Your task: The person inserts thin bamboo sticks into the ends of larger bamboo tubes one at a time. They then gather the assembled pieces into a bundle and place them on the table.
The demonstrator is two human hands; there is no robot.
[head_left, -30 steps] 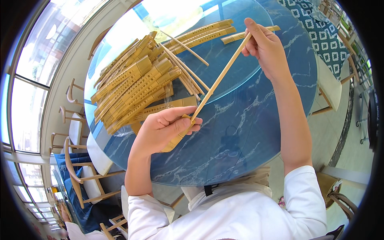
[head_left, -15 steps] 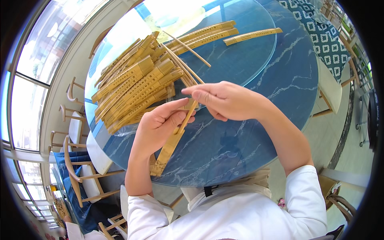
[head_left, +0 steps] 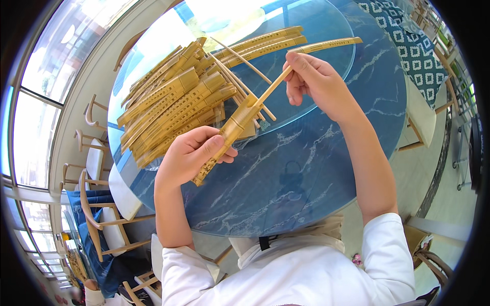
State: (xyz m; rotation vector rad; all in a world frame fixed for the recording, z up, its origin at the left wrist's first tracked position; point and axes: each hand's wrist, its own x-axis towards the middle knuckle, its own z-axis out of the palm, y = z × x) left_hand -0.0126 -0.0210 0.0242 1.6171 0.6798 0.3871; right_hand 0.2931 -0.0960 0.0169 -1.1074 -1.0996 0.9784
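Note:
My left hand is closed round a gold-yellow printed paper chopstick sleeve, tilted with its open mouth up and to the right. Between thumb and fingertips, my right hand pinches pale wooden chopsticks by their upper end. Their lower end is at the sleeve's mouth, seemingly inside; whether there is one or a pair I cannot tell. Just beyond my left hand lies a big heap of similar filled-looking sleeves. Loose chopsticks rest on the table beside the heap, some partly hidden behind the held sleeve.
The round blue marbled table carries a glass turntable. Several sleeves lie at the far side, and one more lies past my right hand. Wooden chairs stand at left; a patterned cloth hangs at far right.
My right hand has moved up and to the right, drawing away from the left and now pinching the chopsticks' end. My left hand has shifted slightly left, and more of the sleeve's mouth shows.

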